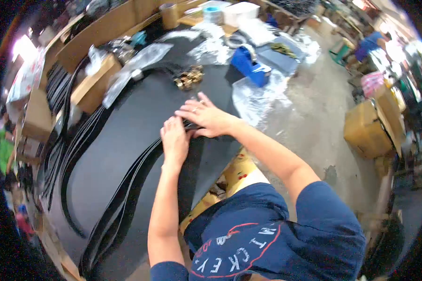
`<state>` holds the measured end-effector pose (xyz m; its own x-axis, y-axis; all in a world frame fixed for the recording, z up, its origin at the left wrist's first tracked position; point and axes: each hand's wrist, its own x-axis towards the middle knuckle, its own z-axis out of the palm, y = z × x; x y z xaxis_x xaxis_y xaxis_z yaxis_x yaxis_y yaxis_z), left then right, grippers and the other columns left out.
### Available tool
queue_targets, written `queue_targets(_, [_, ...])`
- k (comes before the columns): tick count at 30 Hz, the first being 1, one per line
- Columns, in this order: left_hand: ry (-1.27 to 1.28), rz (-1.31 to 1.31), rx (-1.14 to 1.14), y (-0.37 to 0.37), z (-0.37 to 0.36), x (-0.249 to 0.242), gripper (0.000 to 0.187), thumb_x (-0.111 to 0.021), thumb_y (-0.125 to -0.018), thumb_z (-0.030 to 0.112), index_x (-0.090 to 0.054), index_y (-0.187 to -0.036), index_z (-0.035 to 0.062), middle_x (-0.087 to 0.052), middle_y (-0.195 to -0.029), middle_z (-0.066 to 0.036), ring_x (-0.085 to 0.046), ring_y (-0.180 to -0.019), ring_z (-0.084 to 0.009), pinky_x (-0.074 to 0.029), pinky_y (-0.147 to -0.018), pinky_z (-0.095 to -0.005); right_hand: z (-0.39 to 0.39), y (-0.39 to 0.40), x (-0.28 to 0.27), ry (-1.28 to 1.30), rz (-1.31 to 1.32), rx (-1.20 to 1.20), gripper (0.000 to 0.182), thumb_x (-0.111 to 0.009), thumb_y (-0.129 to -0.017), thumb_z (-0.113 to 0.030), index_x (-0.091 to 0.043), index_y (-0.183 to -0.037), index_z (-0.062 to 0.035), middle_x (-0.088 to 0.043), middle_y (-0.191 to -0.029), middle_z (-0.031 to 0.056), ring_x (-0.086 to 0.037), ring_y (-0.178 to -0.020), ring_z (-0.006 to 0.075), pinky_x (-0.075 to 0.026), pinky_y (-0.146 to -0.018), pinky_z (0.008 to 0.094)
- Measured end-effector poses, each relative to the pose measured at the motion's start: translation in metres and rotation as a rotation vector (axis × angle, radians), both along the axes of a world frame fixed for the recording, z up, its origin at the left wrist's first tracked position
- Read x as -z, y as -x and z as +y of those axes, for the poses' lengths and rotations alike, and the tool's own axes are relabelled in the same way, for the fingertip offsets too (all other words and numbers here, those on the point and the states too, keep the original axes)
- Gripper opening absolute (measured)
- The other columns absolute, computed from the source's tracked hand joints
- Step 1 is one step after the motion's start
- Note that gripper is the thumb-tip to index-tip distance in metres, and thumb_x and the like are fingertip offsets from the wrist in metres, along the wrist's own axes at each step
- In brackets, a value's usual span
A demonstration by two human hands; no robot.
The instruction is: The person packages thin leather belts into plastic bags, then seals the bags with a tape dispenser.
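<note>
A bundle of long black straps point(135, 165) curves from the near left end of the dark table up to my hands. My left hand point(175, 140) is closed over the bundle close to its end. Just to the right, my right hand point(208, 119) grips the strap ends, its fingers reaching across toward the left fingertips and its thumb beneath. The hands partly hide the ends. Beyond them lies a small pile of gold-coloured metal pieces point(189, 77), possibly buckles.
More black straps point(86, 124) lie along the table's left side, near a cardboard box point(96, 82). A blue tape dispenser point(250, 67) stands on plastic wrap at the far right. A large carton point(368, 129) is on the floor; another person point(373, 42) sits beyond.
</note>
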<state>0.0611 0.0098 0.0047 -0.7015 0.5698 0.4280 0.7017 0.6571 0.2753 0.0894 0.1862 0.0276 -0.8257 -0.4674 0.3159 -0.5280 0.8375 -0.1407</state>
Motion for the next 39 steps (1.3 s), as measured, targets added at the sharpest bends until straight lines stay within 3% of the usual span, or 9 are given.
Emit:
queue_targets(6, [0.092,-0.094,0.077,-0.002,-0.036,-0.017,0.056,-0.058,-0.083,0.006,-0.036,-0.134,-0.0019,-0.051,-0.118,-0.020,-0.048,-0.110,-0.0362,-0.038,-0.093,-0.0448,0.011,0.013,0.008,-0.050,0.175,-0.137,0.069,-0.066,-0.076,-0.040,-0.043,-0.131,-0.0055,-0.051,-0.111,0.0093,-0.048,-0.106,0.0266,-0.026,-0.105,0.0486])
queue_targets(10, [0.126,0.054,-0.030,-0.015,-0.099,-0.009,0.052,-0.054,-0.085,-0.001,-0.039,-0.135,0.0007,-0.056,-0.107,-0.022,-0.051,-0.105,-0.0371,-0.040,-0.091,-0.0431,0.005,0.012,0.004,-0.035,0.204,-0.092,0.056,-0.063,-0.076,-0.040,-0.052,-0.118,-0.0050,-0.053,-0.103,0.0111,-0.048,-0.096,0.0252,-0.037,-0.082,0.0401])
queue_targets(16, [0.260,0.144,-0.295,-0.070,-0.218,-0.012,0.055,-0.061,-0.081,0.000,-0.042,-0.133,0.0012,-0.054,-0.101,-0.017,-0.050,-0.100,-0.0337,-0.040,-0.088,-0.0426,0.003,0.009,0.010,-0.058,0.342,-0.030,0.053,-0.063,-0.076,-0.040,-0.054,-0.114,-0.0043,-0.054,-0.101,0.0117,-0.050,-0.097,0.0263,-0.033,-0.092,0.0460])
queue_targets(20, [0.335,-0.027,-0.576,-0.103,-0.348,0.006,0.056,-0.061,-0.081,-0.001,-0.043,-0.134,0.0060,-0.054,-0.107,-0.018,-0.049,-0.103,-0.0348,-0.039,-0.089,-0.0420,0.006,0.004,0.004,0.024,0.137,0.086,0.049,-0.063,-0.077,-0.035,-0.052,-0.114,-0.0037,-0.052,-0.099,0.0130,-0.050,-0.098,0.0268,-0.037,-0.089,0.0424])
queue_targets(23, [0.305,-0.064,-0.616,-0.119,-0.434,-0.010,0.047,-0.059,-0.084,0.004,-0.048,-0.130,0.0058,-0.052,-0.121,-0.020,-0.048,-0.108,-0.0391,-0.039,-0.093,-0.0452,0.014,0.008,0.012,0.112,0.293,0.147,0.040,-0.066,-0.067,-0.027,-0.060,-0.099,-0.0040,-0.060,-0.087,0.0121,-0.060,-0.086,0.0299,-0.046,-0.071,0.0429])
queue_targets(27, [0.404,-0.104,-1.002,-0.142,-0.481,-0.042,0.039,-0.062,-0.084,0.016,-0.056,-0.122,0.0068,-0.060,-0.115,-0.020,-0.055,-0.109,-0.0338,-0.043,-0.095,-0.0403,0.015,-0.005,0.002,0.009,0.336,0.177,0.037,-0.067,-0.076,-0.026,-0.062,-0.104,-0.0026,-0.061,-0.105,0.0173,-0.057,-0.097,0.0331,-0.045,-0.085,0.0427])
queue_targets(31, [0.394,0.076,-1.025,-0.170,-0.539,-0.037,0.043,-0.067,-0.078,0.034,-0.062,-0.106,0.0022,-0.063,-0.091,-0.017,-0.060,-0.091,-0.0327,-0.045,-0.084,-0.0412,0.022,0.003,0.015,0.051,0.094,0.321,0.039,-0.060,-0.088,-0.023,-0.053,-0.118,0.0007,-0.058,-0.109,0.0194,-0.052,-0.105,0.0354,-0.039,-0.092,0.0433])
queue_targets(36, [0.559,0.158,-1.081,-0.169,-0.556,0.002,0.056,-0.057,-0.084,0.046,-0.045,-0.128,0.0128,-0.052,-0.107,-0.011,-0.048,-0.107,-0.0295,-0.033,-0.099,-0.0513,0.026,0.006,0.016,-0.121,0.182,0.299,0.043,-0.054,-0.091,-0.026,-0.046,-0.124,0.0007,-0.053,-0.107,0.0211,-0.049,-0.102,0.0378,-0.039,-0.090,0.0451])
queue_targets(39, [0.551,0.061,-1.096,-0.183,-0.561,-0.009,0.058,-0.059,-0.082,0.047,-0.045,-0.128,0.0141,-0.053,-0.106,-0.011,-0.049,-0.105,-0.0282,-0.034,-0.099,-0.0464,0.031,0.008,0.019,-0.121,0.175,0.302,0.043,-0.054,-0.091,-0.026,-0.046,-0.124,0.0010,-0.052,-0.107,0.0209,-0.049,-0.101,0.0383,-0.039,-0.089,0.0458])
